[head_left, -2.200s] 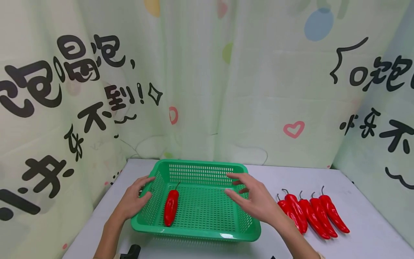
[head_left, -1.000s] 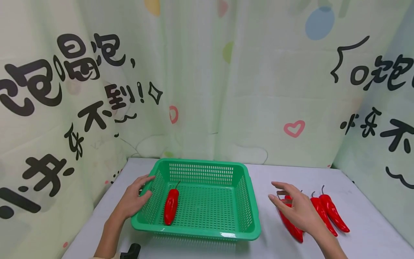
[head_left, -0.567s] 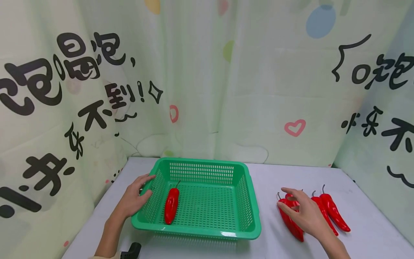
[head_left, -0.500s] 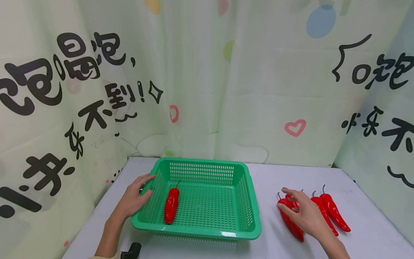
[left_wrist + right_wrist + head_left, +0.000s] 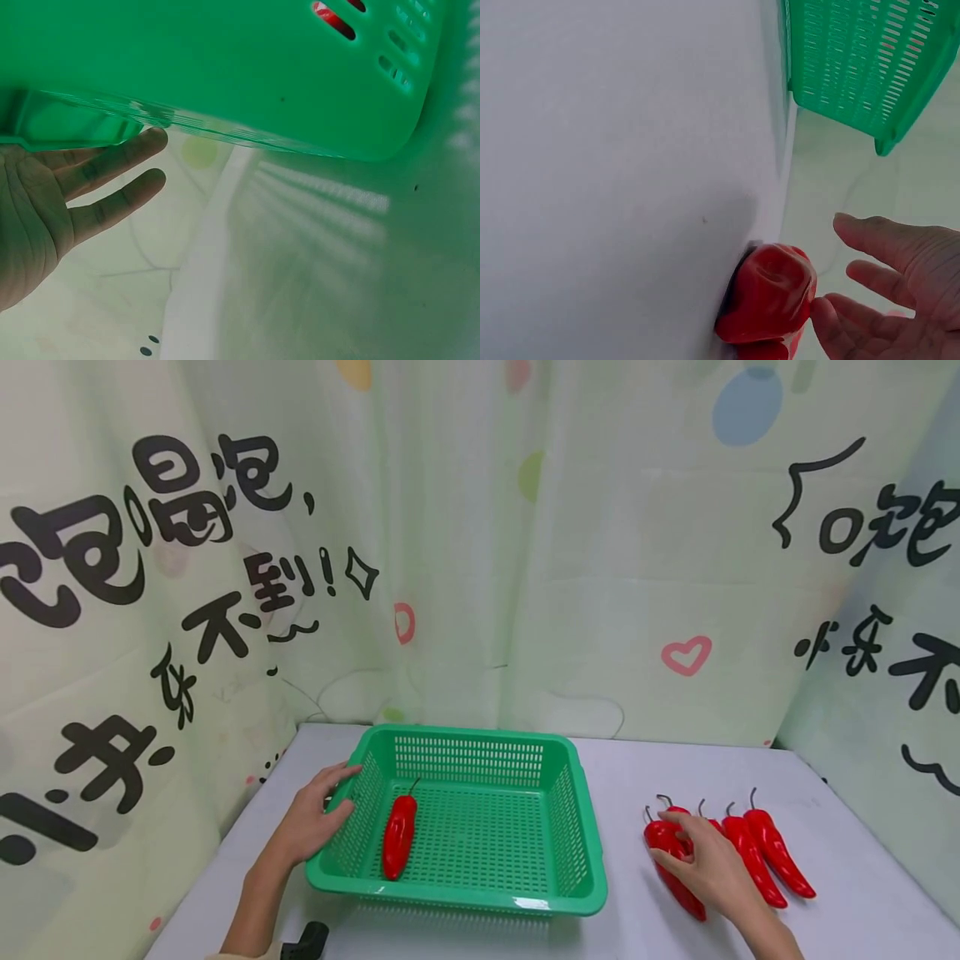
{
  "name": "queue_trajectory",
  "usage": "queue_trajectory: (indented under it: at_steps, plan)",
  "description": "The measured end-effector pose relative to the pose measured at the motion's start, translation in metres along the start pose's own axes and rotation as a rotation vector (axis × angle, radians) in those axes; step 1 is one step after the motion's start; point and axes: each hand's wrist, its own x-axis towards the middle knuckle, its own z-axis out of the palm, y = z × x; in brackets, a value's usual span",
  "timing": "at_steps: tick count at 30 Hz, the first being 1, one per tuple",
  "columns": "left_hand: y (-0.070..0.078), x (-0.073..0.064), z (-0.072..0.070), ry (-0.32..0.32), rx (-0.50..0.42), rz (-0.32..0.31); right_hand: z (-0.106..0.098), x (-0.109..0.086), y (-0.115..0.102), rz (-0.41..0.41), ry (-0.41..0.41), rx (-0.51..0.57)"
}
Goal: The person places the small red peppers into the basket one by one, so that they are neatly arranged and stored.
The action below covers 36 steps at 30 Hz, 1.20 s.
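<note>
Glossy red peppers (image 5: 777, 852); smooth plastic basket (image 5: 456, 901); cloth curtain (image 5: 457, 527)

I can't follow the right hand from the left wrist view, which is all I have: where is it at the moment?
Observer: In the head view, the right hand is at the group of red peppers on the table, to the right of the green basket.
Operator: Understood. I catch some red through the green basket; how many peppers are in there?
Observer: Just one pepper, lying in the left part of it.
</note>
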Motion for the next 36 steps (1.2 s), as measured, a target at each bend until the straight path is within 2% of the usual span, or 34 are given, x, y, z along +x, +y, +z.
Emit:
queue_trajectory:
  at_steps: [24,36]
  plan:
    - [0.0,0.0,0.001,-0.004,0.01,-0.008,0.013,0.002,0.003,0.057,-0.098,-0.059]
    - [-0.001,0.001,0.0,-0.003,0.018,-0.003,0.005,0.0,0.0,0.012,-0.061,-0.038]
